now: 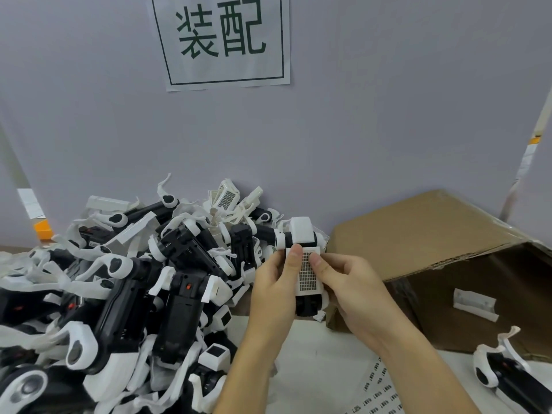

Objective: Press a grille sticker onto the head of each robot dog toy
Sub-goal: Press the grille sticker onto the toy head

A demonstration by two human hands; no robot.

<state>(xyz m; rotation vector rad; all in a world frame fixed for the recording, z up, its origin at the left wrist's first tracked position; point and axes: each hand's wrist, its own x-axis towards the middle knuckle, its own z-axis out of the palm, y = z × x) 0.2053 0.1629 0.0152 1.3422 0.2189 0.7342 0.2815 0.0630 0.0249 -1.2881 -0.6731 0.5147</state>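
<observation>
Left hand (276, 282): grips robot dog toy (301, 255), thumb pressing grille sticker (307, 271).
Right hand (355, 291): grips toy, thumb on sticker.

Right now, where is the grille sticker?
In the head view, the grille sticker lies on the head of the toy dog held mid-frame, between the left hand's thumb and the right hand's thumb.
</observation>
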